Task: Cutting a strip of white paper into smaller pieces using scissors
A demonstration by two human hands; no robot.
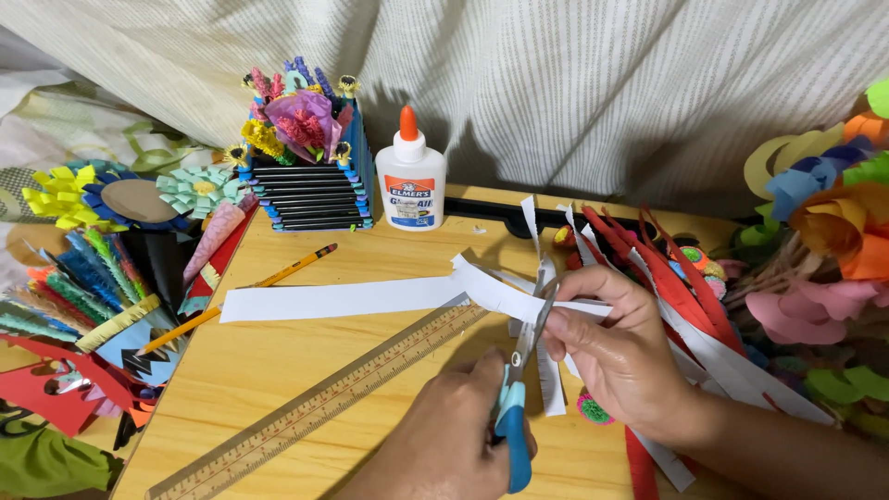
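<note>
your left hand (463,431) grips blue-handled scissors (515,421), blades biting the long white paper strip (352,298) that your right hand (616,347) pinches above the tabletop (389,255). several cut strips (713,347) already lie at right; most of this strip remains uncut.

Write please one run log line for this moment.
left hand: grips scissors | right hand: holds white paper strip | blades at strip | ruler, pencil, glue bottle on table

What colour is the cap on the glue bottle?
Orange, on the white glue bottle; the head view shows its cap.
</note>
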